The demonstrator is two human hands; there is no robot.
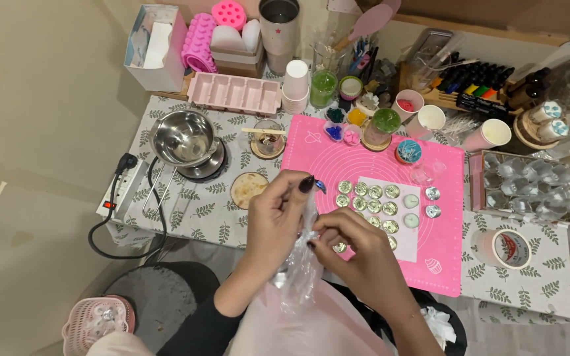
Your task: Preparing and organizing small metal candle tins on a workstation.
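Left hand: the left hand is pinching the top of a clear plastic bag at lower centre of the frame, fingers curled, dark nails showing
Right hand: the right hand is gripping the same bag from the right, fingers pressed together on the crumpled plastic
Bag: it is hanging between both hands, above the near edge of the counter
Behind the hands: small round metal cups are lying in rows on a pink mat, just right of centre
Left of the mat: a steel bowl is sitting on a small hotplate, upper left
Right edge: a tape roll is lying on the leaf-patterned cloth
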